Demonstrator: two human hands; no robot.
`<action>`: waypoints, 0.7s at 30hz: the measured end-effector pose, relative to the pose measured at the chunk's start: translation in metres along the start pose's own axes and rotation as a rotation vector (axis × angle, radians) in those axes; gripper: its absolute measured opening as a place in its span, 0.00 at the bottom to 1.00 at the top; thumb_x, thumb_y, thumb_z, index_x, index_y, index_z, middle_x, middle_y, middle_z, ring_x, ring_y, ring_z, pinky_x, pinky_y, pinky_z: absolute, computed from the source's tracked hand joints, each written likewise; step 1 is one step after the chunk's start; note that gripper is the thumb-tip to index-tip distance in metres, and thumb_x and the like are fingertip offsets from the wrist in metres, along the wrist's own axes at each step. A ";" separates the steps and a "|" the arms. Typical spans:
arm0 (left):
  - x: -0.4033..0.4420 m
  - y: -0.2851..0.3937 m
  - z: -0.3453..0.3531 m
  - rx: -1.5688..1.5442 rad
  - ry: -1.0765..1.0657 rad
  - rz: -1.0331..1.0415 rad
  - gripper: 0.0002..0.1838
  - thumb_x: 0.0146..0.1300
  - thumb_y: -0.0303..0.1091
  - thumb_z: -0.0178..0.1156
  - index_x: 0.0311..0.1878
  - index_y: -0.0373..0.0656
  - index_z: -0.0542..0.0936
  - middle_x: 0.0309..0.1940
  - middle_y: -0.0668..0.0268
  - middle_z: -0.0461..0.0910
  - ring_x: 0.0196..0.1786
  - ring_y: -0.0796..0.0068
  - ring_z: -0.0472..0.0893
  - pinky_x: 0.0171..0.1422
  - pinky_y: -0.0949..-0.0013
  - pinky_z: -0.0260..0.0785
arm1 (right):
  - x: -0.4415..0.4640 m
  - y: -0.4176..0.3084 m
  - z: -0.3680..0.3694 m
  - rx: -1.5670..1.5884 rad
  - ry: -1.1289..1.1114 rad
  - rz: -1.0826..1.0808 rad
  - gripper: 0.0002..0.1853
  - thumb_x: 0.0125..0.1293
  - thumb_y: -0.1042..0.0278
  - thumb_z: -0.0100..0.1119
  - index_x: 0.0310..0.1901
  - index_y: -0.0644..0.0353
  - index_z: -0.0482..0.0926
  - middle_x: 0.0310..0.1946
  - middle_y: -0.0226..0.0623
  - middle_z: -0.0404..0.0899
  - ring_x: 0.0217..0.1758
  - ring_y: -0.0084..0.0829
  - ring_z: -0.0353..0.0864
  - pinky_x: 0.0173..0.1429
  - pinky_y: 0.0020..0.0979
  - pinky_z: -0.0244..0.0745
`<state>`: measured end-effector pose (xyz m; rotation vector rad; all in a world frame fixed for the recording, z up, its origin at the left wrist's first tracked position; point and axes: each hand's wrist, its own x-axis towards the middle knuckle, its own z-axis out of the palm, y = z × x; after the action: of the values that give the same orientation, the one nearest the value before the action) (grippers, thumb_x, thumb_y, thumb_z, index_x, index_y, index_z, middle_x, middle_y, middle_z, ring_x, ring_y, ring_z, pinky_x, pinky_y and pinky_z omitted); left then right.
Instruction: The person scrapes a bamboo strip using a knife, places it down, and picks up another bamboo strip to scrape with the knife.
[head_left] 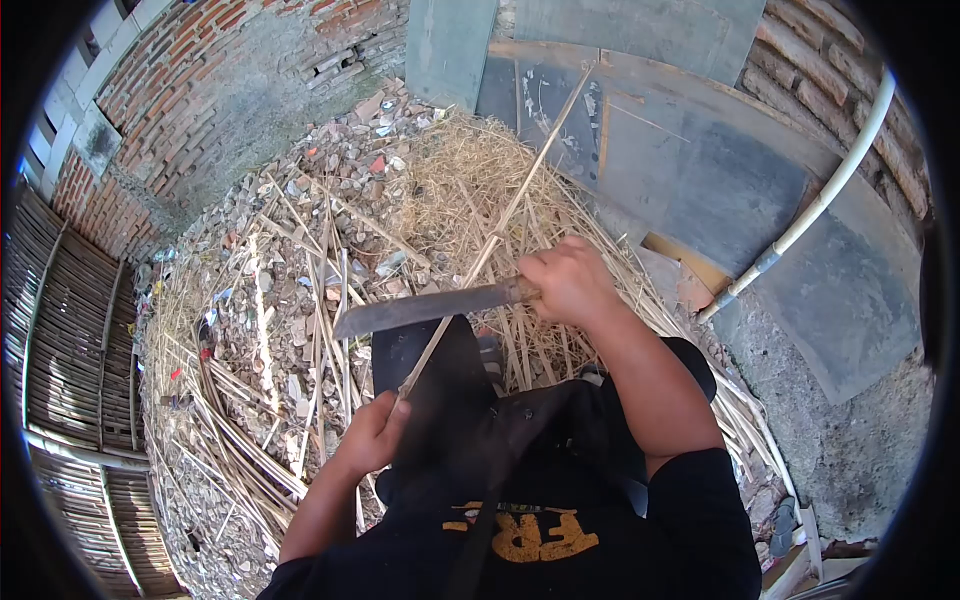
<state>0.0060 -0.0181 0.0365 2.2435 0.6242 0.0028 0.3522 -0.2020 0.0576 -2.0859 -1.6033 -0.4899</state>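
Observation:
My right hand (568, 282) is wrapped round the handle of a machete (430, 308), its broad dark blade pointing left. The blade lies across a long bamboo strip (520, 198), over my thigh; whether it cuts into the strip I cannot tell. My left hand (376, 432) grips the near end of that strip, thumb along it. From there the strip slants up and away to the right, its far end near the grey panels. A joint shows on the strip just beyond the blade.
Split bamboo strips (240, 440) lie in piles on the rubble to the left. Straw-like shavings (465, 175) heap ahead. Grey panels (660, 150) lean on the wall at the right, beside a pale pole (830, 190). A woven bamboo screen (70, 320) stands far left.

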 end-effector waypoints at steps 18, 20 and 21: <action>-0.001 0.004 0.001 -0.020 -0.011 0.053 0.24 0.84 0.51 0.49 0.39 0.37 0.74 0.26 0.55 0.75 0.31 0.63 0.77 0.39 0.58 0.70 | 0.000 -0.002 -0.002 -0.008 -0.054 -0.043 0.12 0.51 0.64 0.73 0.35 0.54 0.81 0.27 0.39 0.84 0.34 0.45 0.86 0.49 0.43 0.78; -0.006 0.002 -0.008 -0.011 -0.005 0.064 0.25 0.84 0.51 0.49 0.38 0.37 0.74 0.25 0.55 0.76 0.30 0.62 0.77 0.38 0.57 0.70 | -0.004 0.016 0.002 -0.020 -0.035 0.022 0.12 0.52 0.64 0.72 0.37 0.53 0.81 0.27 0.36 0.84 0.34 0.42 0.86 0.50 0.44 0.79; -0.010 -0.001 -0.014 -0.027 0.000 0.060 0.25 0.84 0.51 0.50 0.38 0.37 0.74 0.25 0.54 0.76 0.29 0.60 0.77 0.37 0.57 0.70 | -0.006 0.027 0.004 -0.058 -0.007 0.103 0.12 0.52 0.64 0.72 0.37 0.53 0.81 0.27 0.36 0.84 0.34 0.42 0.86 0.51 0.44 0.79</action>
<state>-0.0057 -0.0122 0.0478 2.2349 0.5538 0.0417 0.3768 -0.2107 0.0473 -2.2027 -1.4932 -0.4990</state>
